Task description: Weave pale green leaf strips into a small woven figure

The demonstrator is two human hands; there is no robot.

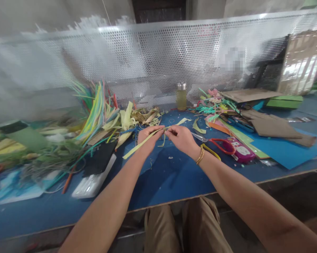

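My left hand (pixel 149 135) and my right hand (pixel 179 136) meet fingertip to fingertip above the middle of the blue table. Both pinch a thin pale green strip (pixel 141 144), which looks like dried husk or leaf. One end trails over my left wrist, and a short piece hangs below the fingers. Another part of pale strip (pixel 183 121) shows behind my right hand; whether it is the same piece I cannot tell. Scissors with red and yellow handles (pixel 223 140) lie just right of my right wrist. A loose curled strip (pixel 198 126) rests beyond them.
Pale husks (pixel 126 119) and colourful pipe cleaners (pixel 95 112) pile up at left, near a black phone-like slab (pixel 99 158). A lidded bottle (pixel 181 96) stands at the back. At right are a purple packet (pixel 241 150), brown cardboard (pixel 271 124) and blue sheets (pixel 287 151). A perforated metal panel (pixel 158 59) rises behind.
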